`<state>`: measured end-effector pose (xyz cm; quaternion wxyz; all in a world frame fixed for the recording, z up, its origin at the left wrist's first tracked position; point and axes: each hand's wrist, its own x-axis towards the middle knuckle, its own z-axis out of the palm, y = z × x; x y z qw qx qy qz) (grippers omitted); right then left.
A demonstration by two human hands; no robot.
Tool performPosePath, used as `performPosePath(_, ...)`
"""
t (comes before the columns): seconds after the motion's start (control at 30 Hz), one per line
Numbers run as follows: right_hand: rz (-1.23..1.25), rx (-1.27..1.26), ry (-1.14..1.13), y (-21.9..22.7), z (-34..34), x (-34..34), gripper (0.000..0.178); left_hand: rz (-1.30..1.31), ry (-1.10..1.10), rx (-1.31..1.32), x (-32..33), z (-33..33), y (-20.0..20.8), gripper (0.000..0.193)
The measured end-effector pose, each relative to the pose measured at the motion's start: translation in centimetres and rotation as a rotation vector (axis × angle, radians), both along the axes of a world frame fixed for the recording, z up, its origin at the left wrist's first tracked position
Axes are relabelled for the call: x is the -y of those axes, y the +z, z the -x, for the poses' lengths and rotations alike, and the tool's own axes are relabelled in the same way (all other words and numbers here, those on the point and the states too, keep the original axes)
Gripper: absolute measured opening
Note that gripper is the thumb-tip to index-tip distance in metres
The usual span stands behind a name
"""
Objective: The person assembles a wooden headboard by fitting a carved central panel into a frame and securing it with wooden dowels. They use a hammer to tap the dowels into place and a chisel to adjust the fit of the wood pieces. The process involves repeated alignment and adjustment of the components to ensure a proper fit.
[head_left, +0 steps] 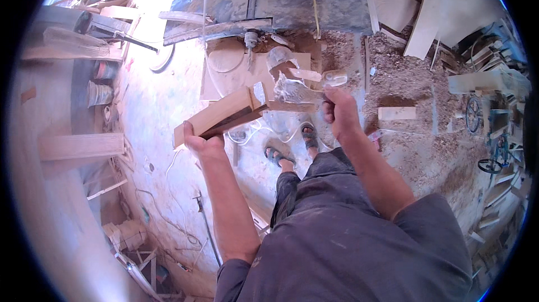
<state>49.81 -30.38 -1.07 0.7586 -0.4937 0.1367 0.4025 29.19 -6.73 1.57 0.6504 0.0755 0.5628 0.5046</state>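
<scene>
Left hand (203,142): fingers around wooden piece (222,110), apparently above floor (157,100) | right hand (341,112): fingers curled, hold unclear | seemingly done: white smear (259,92) on piece's right end | remaining: cannot tell

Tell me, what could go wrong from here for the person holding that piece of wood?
The left hand grips the wooden piece near one end, so its far end might tip or twist in the grip. If it slipped, it could hit the feet, which are only in sandals. A white cord also lies in loops close by the sandals, so a step there might snag it.
</scene>
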Motion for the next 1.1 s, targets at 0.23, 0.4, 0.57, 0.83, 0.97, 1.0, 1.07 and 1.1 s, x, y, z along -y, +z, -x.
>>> performPosePath(0.23, -0.088, -0.359, 0.124, -0.9, 2.5, -1.2, 0.016, -0.027, -0.027, 0.14, 0.9, -0.6, -2.1, 0.044)
performPosePath(0.4, -0.242, -0.53, 0.247, -1.5, 2.9, -0.5, 0.019, -0.013, 0.01, 0.149, 1.1, -1.5, -2.5, 0.047)
performPosePath(0.57, -0.326, -0.518, 0.276, -1.6, 2.1, 0.9, 0.021, 0.008, 0.038, 0.121, 0.5, -0.6, -3.3, 0.046)
performPosePath(0.83, -0.288, -0.624, 0.206, -4.1, 2.4, -1.7, 0.023, 0.07, 0.059, 0.131, 1.6, 0.2, -4.3, 0.048)
performPosePath(0.97, -0.444, -0.597, 0.418, -3.9, 2.6, -1.6, 0.023, 0.112, 0.142, 0.054, 0.9, 1.5, -4.3, 0.044)
performPosePath(1.0, -0.502, -0.588, 0.48, -3.6, 2.6, -1.4, 0.023, 0.104, 0.148, 0.026, 0.6, 2.4, -4.1, 0.044)
performPosePath(1.07, -0.448, -0.613, 0.414, -3.3, 2.4, -2.0, 0.023, 0.105, 0.181, 0.008, 0.7, 3.4, -3.9, 0.043)
performPosePath(1.1, -0.414, -0.617, 0.375, -3.4, 2.1, -2.4, 0.024, 0.113, 0.208, 0.02, 1.0, 3.4, -3.8, 0.042)
